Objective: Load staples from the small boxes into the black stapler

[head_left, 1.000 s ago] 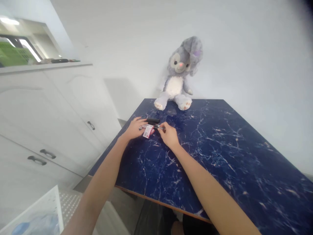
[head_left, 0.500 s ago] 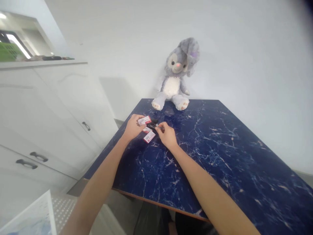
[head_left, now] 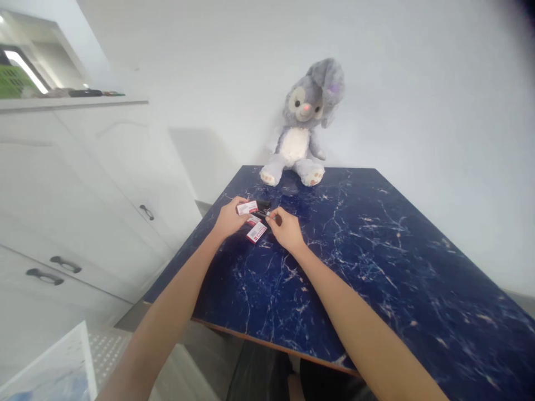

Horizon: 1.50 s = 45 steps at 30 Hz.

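Note:
My left hand (head_left: 230,218) is closed on a small red-and-white box (head_left: 247,208) with printing on it, held above the left part of the blue marbled table. Two more pieces of this kind lie just below: a box (head_left: 256,232) in plain sight and another partly covered by my fingers. Between my hands is a dark, glossy object (head_left: 263,204), its kind too small to make out. My right hand (head_left: 286,229) pinches thumb and forefinger together at a slim, silvery-ended item beside the dark object; what it is I cannot tell.
The blue marbled table (head_left: 368,250) stretches away to the right. A grey plush rabbit (head_left: 295,145) sits at its far edge against the wall. White cabinets (head_left: 83,184) with dark handles stand on the left, and a framed panel (head_left: 54,367) is at lower left.
My hands stay nearly in place, with the box still in the left one. The dark object between them shows more clearly. The view has tilted slightly.

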Each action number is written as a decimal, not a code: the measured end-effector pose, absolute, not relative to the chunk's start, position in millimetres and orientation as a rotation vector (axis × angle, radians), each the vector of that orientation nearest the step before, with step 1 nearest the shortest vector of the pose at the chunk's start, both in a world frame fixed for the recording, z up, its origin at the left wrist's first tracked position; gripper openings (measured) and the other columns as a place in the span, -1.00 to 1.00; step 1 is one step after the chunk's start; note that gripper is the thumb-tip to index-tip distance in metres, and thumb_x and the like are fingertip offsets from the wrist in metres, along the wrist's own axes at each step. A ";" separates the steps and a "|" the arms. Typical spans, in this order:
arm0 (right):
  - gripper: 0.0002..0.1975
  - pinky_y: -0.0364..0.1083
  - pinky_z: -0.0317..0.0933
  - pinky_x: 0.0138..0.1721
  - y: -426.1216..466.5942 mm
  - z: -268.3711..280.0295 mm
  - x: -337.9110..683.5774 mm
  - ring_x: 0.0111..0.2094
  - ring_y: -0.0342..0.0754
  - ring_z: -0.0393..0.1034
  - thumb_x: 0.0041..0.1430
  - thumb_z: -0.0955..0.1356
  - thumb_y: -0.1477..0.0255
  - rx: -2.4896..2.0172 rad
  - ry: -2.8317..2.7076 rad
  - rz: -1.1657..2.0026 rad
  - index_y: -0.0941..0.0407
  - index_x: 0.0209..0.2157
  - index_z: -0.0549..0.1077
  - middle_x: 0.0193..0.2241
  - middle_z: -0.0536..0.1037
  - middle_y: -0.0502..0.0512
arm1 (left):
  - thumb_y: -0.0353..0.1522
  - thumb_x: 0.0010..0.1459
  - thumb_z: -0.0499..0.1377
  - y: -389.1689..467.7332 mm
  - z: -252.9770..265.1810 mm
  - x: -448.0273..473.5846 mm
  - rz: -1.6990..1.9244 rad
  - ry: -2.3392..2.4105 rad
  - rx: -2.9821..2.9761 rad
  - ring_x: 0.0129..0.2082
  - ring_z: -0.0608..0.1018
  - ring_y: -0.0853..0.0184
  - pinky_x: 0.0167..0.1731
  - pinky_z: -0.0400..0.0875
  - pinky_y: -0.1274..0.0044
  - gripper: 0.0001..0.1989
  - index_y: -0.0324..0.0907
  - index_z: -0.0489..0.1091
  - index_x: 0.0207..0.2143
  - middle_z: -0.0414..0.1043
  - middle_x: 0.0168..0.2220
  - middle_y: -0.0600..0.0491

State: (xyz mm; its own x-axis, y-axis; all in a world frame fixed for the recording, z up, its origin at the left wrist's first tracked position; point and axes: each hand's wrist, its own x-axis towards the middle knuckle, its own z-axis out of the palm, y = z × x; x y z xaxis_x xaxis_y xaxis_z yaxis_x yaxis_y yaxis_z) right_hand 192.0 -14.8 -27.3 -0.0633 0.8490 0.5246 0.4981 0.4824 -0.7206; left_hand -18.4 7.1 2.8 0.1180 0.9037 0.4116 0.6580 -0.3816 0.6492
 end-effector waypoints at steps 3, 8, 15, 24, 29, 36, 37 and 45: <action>-0.85 -0.14 0.21 -0.38 -15.2 -28.6 193.2 -0.52 -0.12 0.35 0.17 0.33 0.28 -1.147 -1.621 0.524 0.06 -0.36 0.42 -0.53 0.49 -0.07 | -0.42 -0.02 0.26 6.3 1.3 -12.3 1.087 1.253 1.845 -0.37 0.61 0.26 -0.31 0.56 0.38 -0.51 -0.13 0.38 0.02 0.58 -0.18 0.02; -0.77 -0.14 0.28 -0.39 -9.1 -33.9 196.4 -0.49 -0.11 0.40 0.12 0.38 0.19 -1.108 -1.453 0.723 0.07 -0.37 0.41 -0.48 0.56 -0.03 | -0.30 0.07 0.28 0.5 7.2 -3.1 0.995 0.888 1.623 -0.01 0.57 0.08 -0.01 0.51 0.19 -0.50 -0.14 0.41 0.10 0.50 0.06 -0.10; -0.75 -0.09 0.37 -0.21 -7.0 -32.0 195.7 -0.31 -0.05 0.54 0.12 0.39 0.23 -1.026 -1.382 0.835 0.08 -0.22 0.43 -0.28 0.64 0.07 | -0.26 0.19 0.22 0.2 12.3 -9.0 0.949 0.849 1.533 -0.05 0.59 0.08 -0.02 0.51 0.20 -0.52 -0.18 0.39 0.15 0.46 0.10 -0.15; -0.74 -0.10 0.33 -0.25 -11.3 -27.0 196.8 -0.43 -0.09 0.43 0.13 0.39 0.25 -1.159 -1.468 0.549 0.08 -0.20 0.60 -0.34 0.60 0.06 | -0.25 0.16 0.21 9.6 2.2 -13.9 1.011 1.073 1.742 -0.35 0.63 0.24 -0.28 0.54 0.39 -0.58 -0.25 0.43 0.04 0.61 -0.28 -0.06; -0.73 -0.13 0.32 -0.26 -10.1 -27.5 197.0 -0.40 -0.12 0.42 0.19 0.30 0.36 -1.101 -1.526 0.534 0.10 -0.18 0.60 -0.27 0.57 0.09 | -0.25 0.16 0.22 12.5 -1.1 -17.8 0.998 1.071 1.779 -0.36 0.62 0.26 -0.37 0.49 0.47 -0.58 -0.24 0.43 0.03 0.60 -0.29 -0.05; -0.75 -0.11 0.34 -0.21 -8.0 -30.0 198.5 -0.36 -0.08 0.52 0.11 0.38 0.36 -1.226 -1.312 0.696 0.11 -0.15 0.50 -0.31 0.65 0.06 | -0.23 0.12 0.24 15.7 -10.8 -14.3 1.032 1.094 1.800 -0.44 0.56 0.33 -0.38 0.49 0.48 -0.59 -0.27 0.48 -0.02 0.60 -0.35 -0.03; -0.78 -0.11 0.34 -0.21 -8.9 -29.2 198.9 -0.35 -0.07 0.53 0.10 0.39 0.35 -1.241 -1.297 0.709 0.11 -0.20 0.51 -0.32 0.65 0.05 | -0.23 0.11 0.26 15.8 -11.8 -13.1 1.040 1.085 1.794 -0.43 0.56 0.33 -0.37 0.50 0.48 -0.59 -0.27 0.49 -0.03 0.60 -0.34 -0.03; -0.83 -0.10 0.34 -0.17 -11.5 -30.1 199.6 -0.30 -0.04 0.55 0.11 0.40 0.31 -1.207 -1.370 0.662 0.08 -0.30 0.60 -0.32 0.66 0.04 | -0.23 0.02 0.33 14.5 -27.5 -8.2 1.165 1.025 1.584 -0.42 0.55 0.34 -0.40 0.47 0.50 -0.57 -0.27 0.51 -0.08 0.59 -0.30 -0.03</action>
State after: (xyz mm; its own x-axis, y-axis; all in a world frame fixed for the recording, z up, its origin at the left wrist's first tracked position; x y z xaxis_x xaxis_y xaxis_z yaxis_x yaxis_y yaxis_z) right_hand 199.6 -11.5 -30.1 0.1634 0.9150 0.3688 0.2797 0.3156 -0.9068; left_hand -8.2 14.5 -27.5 0.2156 0.9484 0.2324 0.1100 -0.2600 0.9593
